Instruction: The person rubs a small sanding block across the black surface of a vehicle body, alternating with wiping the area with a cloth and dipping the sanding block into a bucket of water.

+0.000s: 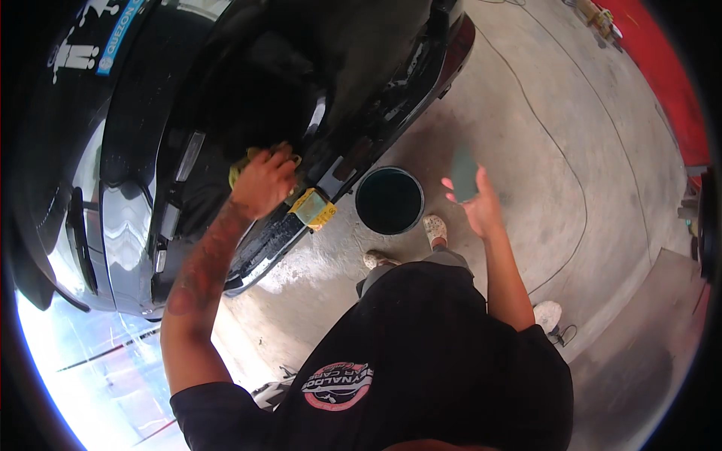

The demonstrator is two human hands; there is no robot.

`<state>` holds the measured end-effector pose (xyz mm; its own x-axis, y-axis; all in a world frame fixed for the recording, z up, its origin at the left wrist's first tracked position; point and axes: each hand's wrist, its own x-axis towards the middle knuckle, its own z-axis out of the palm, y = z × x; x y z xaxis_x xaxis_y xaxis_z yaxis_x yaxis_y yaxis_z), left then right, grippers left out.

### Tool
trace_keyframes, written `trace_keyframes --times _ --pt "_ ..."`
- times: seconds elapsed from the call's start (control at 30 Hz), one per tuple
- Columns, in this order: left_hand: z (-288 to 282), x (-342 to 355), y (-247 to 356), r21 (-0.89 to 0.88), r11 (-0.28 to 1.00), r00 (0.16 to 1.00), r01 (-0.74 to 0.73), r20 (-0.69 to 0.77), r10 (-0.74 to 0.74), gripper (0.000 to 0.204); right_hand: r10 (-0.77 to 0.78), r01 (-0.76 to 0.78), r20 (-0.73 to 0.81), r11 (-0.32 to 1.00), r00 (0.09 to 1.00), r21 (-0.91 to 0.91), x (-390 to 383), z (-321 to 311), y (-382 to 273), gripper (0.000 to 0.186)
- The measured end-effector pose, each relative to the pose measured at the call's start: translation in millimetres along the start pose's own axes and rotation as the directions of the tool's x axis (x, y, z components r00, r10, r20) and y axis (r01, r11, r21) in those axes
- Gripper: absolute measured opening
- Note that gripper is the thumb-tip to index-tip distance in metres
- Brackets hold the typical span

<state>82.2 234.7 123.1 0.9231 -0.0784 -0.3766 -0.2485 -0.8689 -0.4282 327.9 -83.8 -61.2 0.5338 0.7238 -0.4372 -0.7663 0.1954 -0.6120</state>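
My left hand [265, 180] is closed on a crumpled yellow-green cloth [239, 167], pressed against the glossy black rear panel of a car [263, 83]. The fingers cover most of the cloth. Out to the right, away from the car, my right hand [483, 210] holds up a flat grey-green sheet [465, 174], which looks like sandpaper, between thumb and fingers. Near my left hand, a yellow-edged packet [325, 219] with a greenish middle lies on the wet bumper [272, 239].
A round dark bucket [421, 201] with dark liquid stands on the concrete floor [519, 150] between the car and my right hand. My feet are just behind it. Thin cables [565, 161] run across the floor at right. A red surface [662, 68] borders the far right.
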Motion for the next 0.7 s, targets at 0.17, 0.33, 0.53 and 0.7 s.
trace_keyframes --times 0.17,0.33,0.53,0.7 --pt "-3.5 -40.2 93.7 -0.376 0.853 0.928 0.361 0.057 -0.368 0.020 0.078 -0.074 0.033 0.992 0.996 -0.107 -8.4 -31.8 -2.7 0.046" --pt "39.3 -82.5 201.6 -0.761 0.059 0.548 0.646 0.408 -0.731 0.037 0.122 -0.116 0.022 0.979 0.992 -0.170 -11.2 -19.2 20.0 0.037" --pt "125.4 -208.9 422.1 -0.234 -0.850 0.168 -0.472 0.923 -0.347 0.041 0.226 -0.196 0.049 0.918 0.973 -0.344 -26.9 47.7 74.0 0.024" --pt "107.8 -291.0 553.4 0.147 -0.475 0.277 -0.867 0.936 -0.216 0.053 0.254 -0.181 0.086 0.853 0.963 -0.489 -48.8 95.6 155.4 0.028"
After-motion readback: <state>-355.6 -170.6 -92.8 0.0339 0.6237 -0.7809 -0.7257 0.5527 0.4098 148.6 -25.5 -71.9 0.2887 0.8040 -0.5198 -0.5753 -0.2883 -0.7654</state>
